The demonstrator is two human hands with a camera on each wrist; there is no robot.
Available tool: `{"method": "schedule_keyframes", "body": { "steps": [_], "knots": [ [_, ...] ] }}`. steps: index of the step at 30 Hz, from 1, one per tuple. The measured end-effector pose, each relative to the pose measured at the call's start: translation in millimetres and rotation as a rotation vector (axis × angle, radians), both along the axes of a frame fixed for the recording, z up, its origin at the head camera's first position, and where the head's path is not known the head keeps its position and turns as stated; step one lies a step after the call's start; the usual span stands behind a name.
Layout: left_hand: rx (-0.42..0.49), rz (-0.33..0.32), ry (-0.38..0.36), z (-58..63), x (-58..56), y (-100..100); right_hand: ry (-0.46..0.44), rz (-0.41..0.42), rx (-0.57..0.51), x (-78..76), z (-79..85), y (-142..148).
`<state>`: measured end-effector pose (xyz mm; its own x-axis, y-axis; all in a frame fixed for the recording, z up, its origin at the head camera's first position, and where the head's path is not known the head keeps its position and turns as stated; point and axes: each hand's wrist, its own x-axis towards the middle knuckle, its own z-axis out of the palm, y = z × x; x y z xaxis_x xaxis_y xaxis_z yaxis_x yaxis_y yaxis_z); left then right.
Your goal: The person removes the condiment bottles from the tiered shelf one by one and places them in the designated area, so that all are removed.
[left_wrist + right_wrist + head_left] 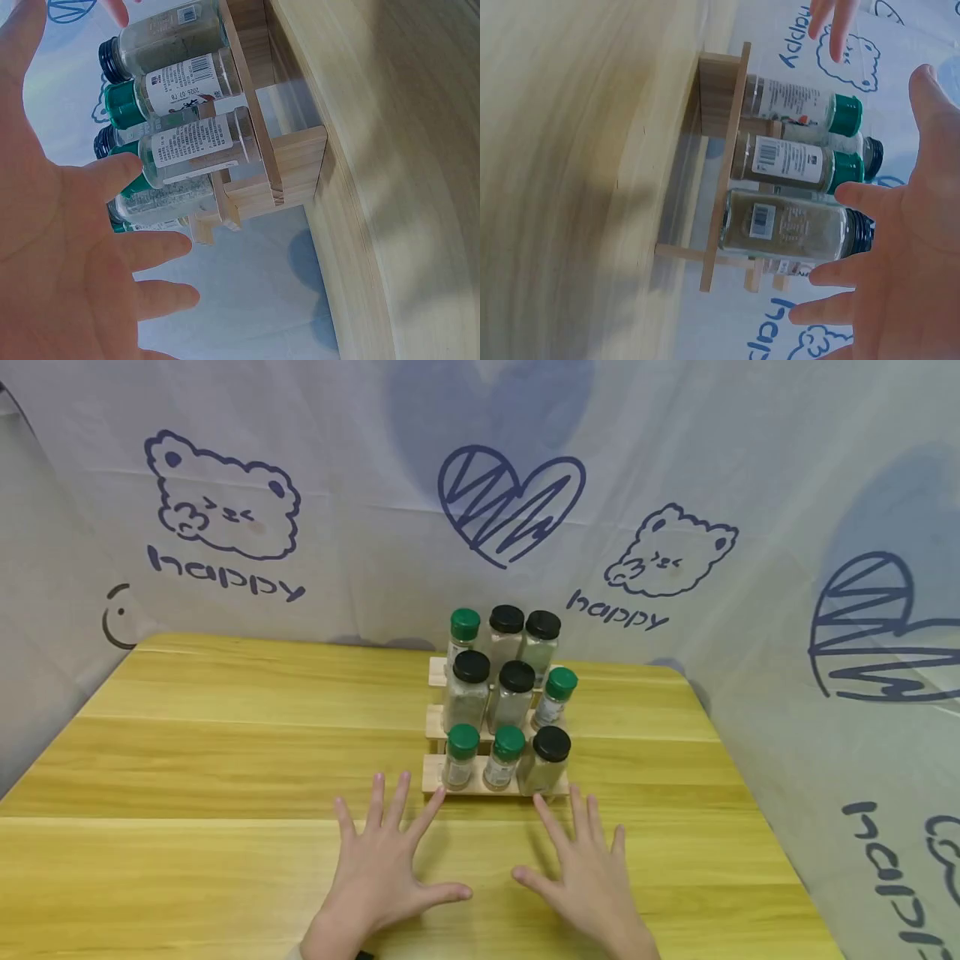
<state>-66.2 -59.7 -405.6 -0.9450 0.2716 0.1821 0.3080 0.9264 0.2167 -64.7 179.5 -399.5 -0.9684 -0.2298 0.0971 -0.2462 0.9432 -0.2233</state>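
A three-tier wooden spice rack (pixel 487 789) stands on the table, holding several spice jars with black or green lids. On its bottom tier are two green-lidded jars, the left one (pixel 460 760) and the middle one (pixel 502 760), and a black-lidded jar (pixel 545 762) at the right. My left hand (pixel 378 872) is spread in front of the rack's left side, holding nothing. Likewise my right hand (pixel 592 877) has its fingers apart before the right side, its palm showing in the right wrist view. Whether any fingertip touches the rack cannot be told.
The wooden table (pixel 225 752) reaches back to a pale curtain (pixel 360 527) printed with bears, hearts and words. This curtain also hangs along the table's right side. More black-lidded jars (pixel 512 697) fill the rack's upper tiers.
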Motion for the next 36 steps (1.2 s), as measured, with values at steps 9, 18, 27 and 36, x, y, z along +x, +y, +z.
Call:
{"method": "schedule_keyframes", "body": {
  "steps": [9, 18, 27, 36],
  "knots": [
    [0.048, 0.000, 0.013, -0.2, -3.1, -2, 0.024, -0.015, -0.058, -3.5, 2.9, 6],
    [0.084, -0.005, 0.000, -1.3, -6.9, -5, 0.079, -0.088, -0.371, -14.7, 2.5, 16],
    [0.141, -0.023, 0.048, -1.8, -11.1, -7, 0.147, -0.099, -0.723, -30.2, -1.6, 21],
    [0.334, -0.073, 0.223, -2.7, -20.2, -11, 0.067, -0.237, -0.975, -44.3, -12.3, 27]
  ]
}}
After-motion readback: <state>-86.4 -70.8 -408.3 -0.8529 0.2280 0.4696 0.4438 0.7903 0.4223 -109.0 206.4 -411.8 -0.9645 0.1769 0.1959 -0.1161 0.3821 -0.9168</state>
